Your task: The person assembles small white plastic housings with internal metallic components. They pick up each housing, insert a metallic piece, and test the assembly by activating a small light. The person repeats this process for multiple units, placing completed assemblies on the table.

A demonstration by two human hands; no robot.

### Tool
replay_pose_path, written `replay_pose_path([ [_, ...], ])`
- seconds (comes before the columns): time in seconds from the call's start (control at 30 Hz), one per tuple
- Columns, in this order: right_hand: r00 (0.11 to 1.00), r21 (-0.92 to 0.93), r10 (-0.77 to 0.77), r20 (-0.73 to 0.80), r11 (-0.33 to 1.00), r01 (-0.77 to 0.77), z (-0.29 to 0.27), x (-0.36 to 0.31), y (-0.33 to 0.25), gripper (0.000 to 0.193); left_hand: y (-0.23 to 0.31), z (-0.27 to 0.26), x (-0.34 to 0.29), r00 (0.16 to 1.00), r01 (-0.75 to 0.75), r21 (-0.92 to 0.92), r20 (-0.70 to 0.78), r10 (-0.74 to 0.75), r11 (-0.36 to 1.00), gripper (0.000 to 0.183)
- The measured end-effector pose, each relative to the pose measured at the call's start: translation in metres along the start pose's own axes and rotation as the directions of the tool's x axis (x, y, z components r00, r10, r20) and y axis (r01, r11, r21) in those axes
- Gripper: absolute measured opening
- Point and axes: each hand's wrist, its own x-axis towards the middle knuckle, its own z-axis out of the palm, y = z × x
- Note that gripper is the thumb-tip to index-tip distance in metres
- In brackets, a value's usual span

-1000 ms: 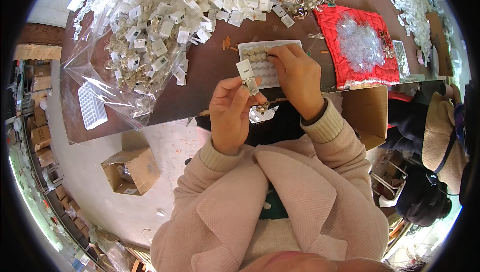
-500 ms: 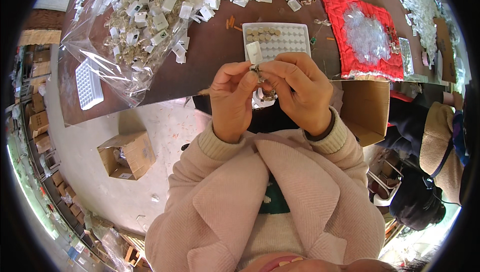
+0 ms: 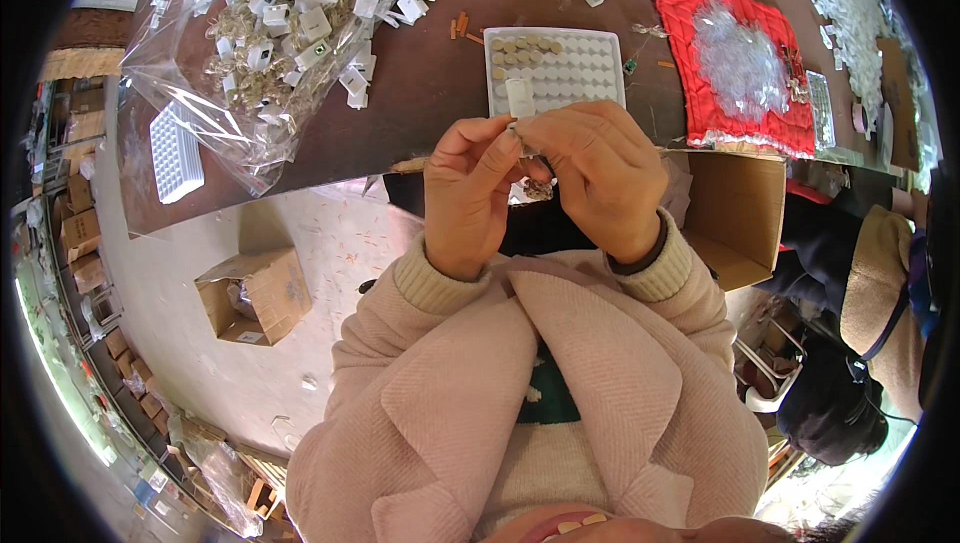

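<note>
My left hand [image 3: 467,193] and my right hand [image 3: 610,178] meet in front of my chest, at the near edge of the table. Their fingertips pinch a small white plastic case [image 3: 520,97] from both sides. Its flat end sticks up beyond the fingers; the part between the fingertips is mostly hidden. A small bundle of thin coiled wire [image 3: 538,189] hangs below, between the two hands. Just beyond lies a white tray [image 3: 617,68] of round hollows, with several round tan discs [image 3: 530,47] in its far left part.
Many white cases with coiled wires [image 3: 300,28] lie heaped in a clear plastic bag [image 3: 262,158]. A second white tray [image 3: 177,158] lies at left. Clear plastic pieces [image 3: 740,58] cover a red cloth [image 3: 690,108]. Cardboard boxes [image 3: 735,213] [image 3: 255,295] stand below; another person [image 3: 880,303] is at right.
The view has shifted slightly. Both hands stay on the white case, which now stands a little farther right, and my right fingers have closed in over its lower part.
</note>
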Motion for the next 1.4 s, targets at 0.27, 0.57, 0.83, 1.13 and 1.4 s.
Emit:
replay_pose_path([
  [0.27, 0.96, -0.017, 0.263, 0.096, 0.965, -0.263, 0.021, 0.004, 0.009, 0.04, 0.008, -0.013, 0.008, 0.977, -0.15, 0.074, -0.144, 0.159, 0.986, 0.016],
  [0.57, 0.966, -0.28, 0.194, 0.169, 0.949, -0.142, 0.046, 0.007, 0.033, 0.028, 0.019, -0.02, 0.011, 0.985, -0.101, 0.083, -0.128, 0.111, 0.991, 0.018],
  [0.83, 0.942, 0.073, 0.325, 0.081, 0.941, -0.331, 0.027, 0.015, 0.006, 0.015, 0.018, -0.014, 0.012, 0.995, -0.067, -0.005, -0.072, 0.067, 0.998, 0.014],
  [1.13, 0.919, 0.242, 0.336, 0.207, 0.893, -0.381, 0.008, 0.009, -0.003, 0.017, 0.015, -0.014, -0.001, 0.999, 0.046, -0.077, -0.001, -0.046, 0.996, 0.012],
  [1.4, 0.968, 0.163, 0.193, 0.16, 0.962, -0.219, -0.005, -0.01, -0.019, 0.027, 0.006, -0.001, -0.006, 0.995, -0.045, -0.104, -0.093, 0.036, 0.994, 0.013],
])
